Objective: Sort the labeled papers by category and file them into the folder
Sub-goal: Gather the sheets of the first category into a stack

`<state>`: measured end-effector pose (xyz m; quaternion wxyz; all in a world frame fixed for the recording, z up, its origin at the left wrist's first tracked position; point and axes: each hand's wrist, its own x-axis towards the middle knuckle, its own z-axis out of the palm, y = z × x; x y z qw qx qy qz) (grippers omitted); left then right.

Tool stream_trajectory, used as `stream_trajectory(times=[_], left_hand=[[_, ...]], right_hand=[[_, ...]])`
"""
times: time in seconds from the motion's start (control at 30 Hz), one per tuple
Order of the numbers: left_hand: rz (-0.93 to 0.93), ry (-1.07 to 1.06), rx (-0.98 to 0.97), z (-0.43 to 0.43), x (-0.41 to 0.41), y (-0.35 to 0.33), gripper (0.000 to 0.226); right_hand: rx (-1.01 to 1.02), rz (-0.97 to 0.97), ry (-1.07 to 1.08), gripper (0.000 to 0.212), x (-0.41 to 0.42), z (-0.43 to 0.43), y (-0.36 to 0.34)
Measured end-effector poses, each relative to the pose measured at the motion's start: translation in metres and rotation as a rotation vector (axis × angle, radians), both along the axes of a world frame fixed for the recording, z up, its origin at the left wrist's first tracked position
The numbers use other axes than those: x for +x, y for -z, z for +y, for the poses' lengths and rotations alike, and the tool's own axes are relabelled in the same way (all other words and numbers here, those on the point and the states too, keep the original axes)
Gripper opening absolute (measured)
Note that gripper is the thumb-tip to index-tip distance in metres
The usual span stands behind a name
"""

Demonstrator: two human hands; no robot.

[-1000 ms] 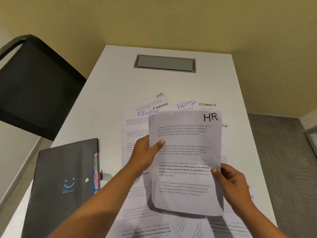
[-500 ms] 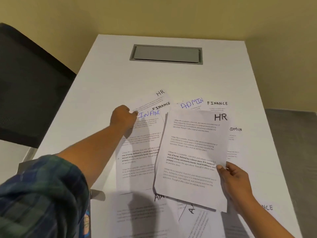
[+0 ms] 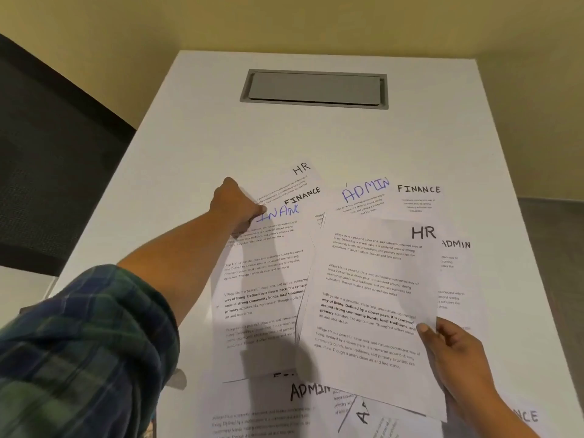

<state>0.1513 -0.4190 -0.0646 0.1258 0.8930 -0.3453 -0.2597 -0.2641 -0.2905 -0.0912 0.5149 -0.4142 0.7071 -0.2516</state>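
Several printed sheets with handwritten labels lie overlapping on the white table (image 3: 284,137). My right hand (image 3: 458,352) holds an HR sheet (image 3: 369,295) by its lower right edge, thumb on top, lifted slightly over the pile. My left hand (image 3: 235,205) reaches far forward, fingers curled, and pinches the left corner of a second HR sheet (image 3: 294,178) at the back of the pile. Just below it lies a sheet marked FINANCE in blue (image 3: 268,263). The folder is out of sight.
Around lie a blue ADMIN sheet (image 3: 363,191), a black FINANCE sheet (image 3: 418,192), an ADMIN sheet at right (image 3: 456,248) and another ADMIN sheet near me (image 3: 284,403). A grey cable hatch (image 3: 314,89) sits at the table's far end. A black chair (image 3: 47,153) stands left.
My left hand let go of the held HR sheet and reached forward to the far HR sheet's corner. The view moved closer, and the folder left the view.
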Motion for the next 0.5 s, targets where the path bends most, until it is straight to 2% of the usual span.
stream_trajectory(times=[0.07, 0.17, 0.27, 0.37, 0.5], left_hand=[[0.039, -0.038, -0.014, 0.001, 0.005, -0.002, 0.065], [-0.004, -0.004, -0.080, 0.004, 0.014, -0.009, 0.039], [-0.035, -0.029, -0.280, 0.013, 0.021, -0.038, 0.011], [-0.016, -0.026, -0.473, 0.022, 0.027, -0.067, 0.005], [0.006, 0.025, -0.710, 0.037, 0.033, -0.123, 0.011]], right_hand=[[-0.010, 0.000, 0.004, 0.015, 0.000, 0.000, -0.002], [-0.020, -0.001, 0.016, 0.024, 0.000, 0.003, 0.001], [-0.044, -0.029, 0.047, 0.027, 0.001, 0.009, -0.002], [-0.012, -0.095, 0.117, 0.017, 0.004, 0.011, -0.006], [0.018, -0.132, 0.166, 0.016, 0.012, 0.014, -0.012]])
